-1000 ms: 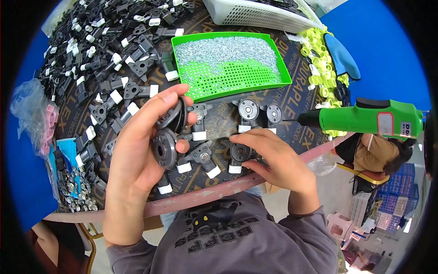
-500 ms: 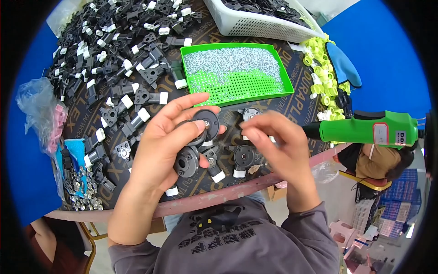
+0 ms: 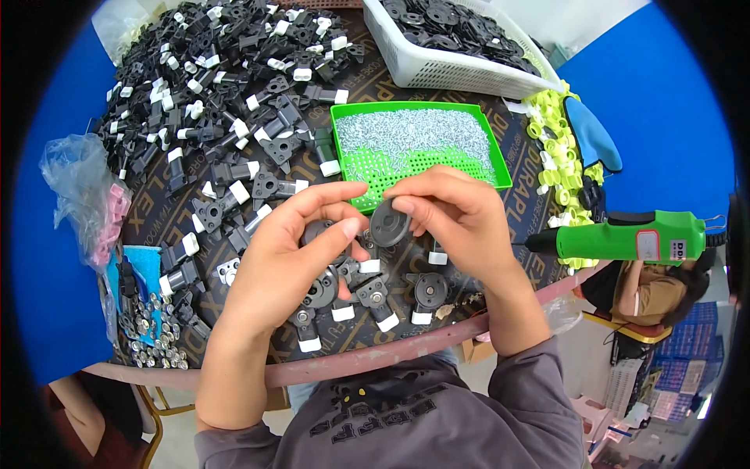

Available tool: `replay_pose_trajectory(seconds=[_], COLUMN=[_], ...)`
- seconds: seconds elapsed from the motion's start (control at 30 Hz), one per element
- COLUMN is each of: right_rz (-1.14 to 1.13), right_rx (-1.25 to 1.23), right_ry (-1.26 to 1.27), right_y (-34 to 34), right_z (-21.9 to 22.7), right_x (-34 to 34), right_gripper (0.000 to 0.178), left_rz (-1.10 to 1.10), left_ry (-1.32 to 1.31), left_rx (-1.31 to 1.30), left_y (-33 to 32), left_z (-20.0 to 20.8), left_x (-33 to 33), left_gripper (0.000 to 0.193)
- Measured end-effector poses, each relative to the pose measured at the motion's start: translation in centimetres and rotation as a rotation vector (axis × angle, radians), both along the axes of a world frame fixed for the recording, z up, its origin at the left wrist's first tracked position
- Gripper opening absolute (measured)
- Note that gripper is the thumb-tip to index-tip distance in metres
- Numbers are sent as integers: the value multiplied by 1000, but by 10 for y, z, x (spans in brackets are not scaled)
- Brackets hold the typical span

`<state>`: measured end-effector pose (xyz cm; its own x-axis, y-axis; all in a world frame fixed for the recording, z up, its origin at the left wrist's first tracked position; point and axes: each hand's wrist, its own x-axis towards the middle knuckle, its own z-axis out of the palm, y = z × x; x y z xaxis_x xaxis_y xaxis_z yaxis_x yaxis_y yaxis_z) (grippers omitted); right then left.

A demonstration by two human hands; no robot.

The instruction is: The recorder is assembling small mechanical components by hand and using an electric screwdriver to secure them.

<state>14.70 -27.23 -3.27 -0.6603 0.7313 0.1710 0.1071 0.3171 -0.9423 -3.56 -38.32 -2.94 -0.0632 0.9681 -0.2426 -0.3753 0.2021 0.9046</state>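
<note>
Both hands meet above the near edge of the round table (image 3: 437,348). The right hand (image 3: 457,223) pinches a black disc (image 3: 389,223) between thumb and fingers; the grip is closed on the disc rim. The disc is held clear of the table, just in front of the green tray (image 3: 500,168), its flat face turned toward the camera.

The left hand (image 3: 293,254) is partly closed. Its fingers curl over black parts; one assembled part (image 3: 320,291) shows beneath the palm, and the thumb tip lies just beside the disc. Whether the left thumb touches the disc cannot be told.

On the table under the hands lie several assembled parts (image 3: 430,295), each black with a white end piece. They rest near the table edge, close together.

The green tray sits behind the hands and holds a layer of small silver screws (image 3: 414,133). A white basket (image 3: 437,74) of black discs stands behind the tray. A large pile of black-and-white brackets (image 3: 211,86) covers the far left of the table.

A green power screwdriver (image 3: 625,238) hangs to the right of the table, tip pointing left, well apart from the right hand. Yellow-green rings (image 3: 558,148) and a blue glove (image 3: 590,141) lie at the right rim. A clear plastic bag (image 3: 78,187) rests at the left rim, and small metal pieces (image 3: 152,336) lie near left.
</note>
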Motion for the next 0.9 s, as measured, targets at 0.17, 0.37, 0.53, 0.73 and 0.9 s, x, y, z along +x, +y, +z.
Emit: replay_pose_trajectory(seconds=[0.17,0.37,0.53,0.73,0.9], right_rz=[-8,34,27,142,271], right_rx=[578,525,672,452,530], right_ry=[16,-47,-29,-317,-329], right_y=[-12,-21,-22,-14,-20], right_z=[-10,-1,-4,1,-3], right_x=[-5,1,2,20,11], right_gripper=[30,62,62,55,54], left_rz=[-14,231,195,440,504], left_ry=[251,368,508,191,-39], left_rx=[-9,136,188,186,199], left_y=[0,2,-1,-3,-4], left_z=[1,-3,-7,17,16], left_x=[11,18,22,-2,-21], left_gripper=[15,15,12,20,26])
